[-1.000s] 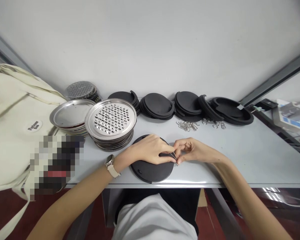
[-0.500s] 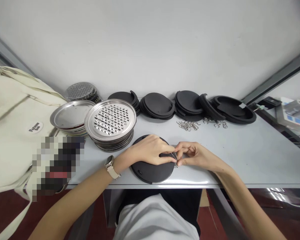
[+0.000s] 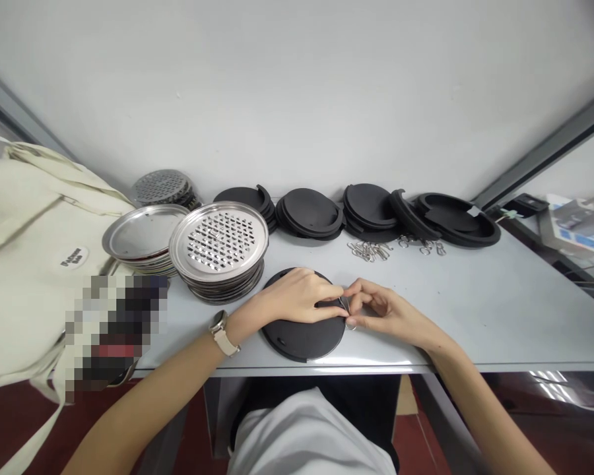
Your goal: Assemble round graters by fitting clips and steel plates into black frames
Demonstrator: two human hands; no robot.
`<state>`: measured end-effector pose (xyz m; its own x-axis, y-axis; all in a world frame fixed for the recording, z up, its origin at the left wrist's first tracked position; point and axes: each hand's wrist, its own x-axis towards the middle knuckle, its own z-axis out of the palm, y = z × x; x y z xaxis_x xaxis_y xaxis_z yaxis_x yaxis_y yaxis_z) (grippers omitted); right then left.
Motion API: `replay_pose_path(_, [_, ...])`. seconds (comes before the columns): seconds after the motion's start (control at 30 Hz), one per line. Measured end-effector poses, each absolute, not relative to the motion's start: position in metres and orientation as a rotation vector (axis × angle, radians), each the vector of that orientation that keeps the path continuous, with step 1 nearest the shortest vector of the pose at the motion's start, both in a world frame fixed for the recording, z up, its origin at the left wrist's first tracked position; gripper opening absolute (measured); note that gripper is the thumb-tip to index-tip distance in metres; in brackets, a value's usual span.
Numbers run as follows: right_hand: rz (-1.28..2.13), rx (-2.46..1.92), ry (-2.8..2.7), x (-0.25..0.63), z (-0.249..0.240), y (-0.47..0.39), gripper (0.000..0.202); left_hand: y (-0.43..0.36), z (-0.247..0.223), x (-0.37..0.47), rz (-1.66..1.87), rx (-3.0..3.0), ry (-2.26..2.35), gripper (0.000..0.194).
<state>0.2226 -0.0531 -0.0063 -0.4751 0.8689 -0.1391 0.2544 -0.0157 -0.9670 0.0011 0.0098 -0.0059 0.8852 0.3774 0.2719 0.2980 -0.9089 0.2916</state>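
Note:
A round black disc (image 3: 301, 340) with a small hole near its front left lies flat on the table near the front edge. My left hand (image 3: 307, 297) rests over its upper part, thumb and forefinger pinching a small wire-like metal clip (image 3: 345, 304) at the disc's right rim. From the right, my right hand (image 3: 383, 315) meets it there, its fingertips closed on the same clip. A thin metal ring (image 3: 351, 327) shows under the right thumb. Whether the clip passes through the disc is hidden by the fingers.
Stacked metal grater discs (image 3: 220, 241) and plain metal discs (image 3: 146, 231) stand left, beside a cream bag (image 3: 24, 257). Black disc stacks (image 3: 309, 211) and black rims (image 3: 462, 218) line the wall. Several metal clips (image 3: 369, 251) and loose rings (image 3: 424, 247) lie before them.
The hands stay together at the disc's right rim, with the fingers slightly shifted on the clip. The ring shows more clearly under the right thumb. The whole view has tilted a little.

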Motion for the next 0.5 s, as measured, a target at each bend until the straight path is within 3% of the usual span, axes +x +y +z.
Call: replay_pose_path(0.5, [1.537,-1.144,-1.747,0.2217,-0.0072,-0.0568,0.027,0.0111,-0.0076,0.0014,0.5,2.809,0.508,0.037])
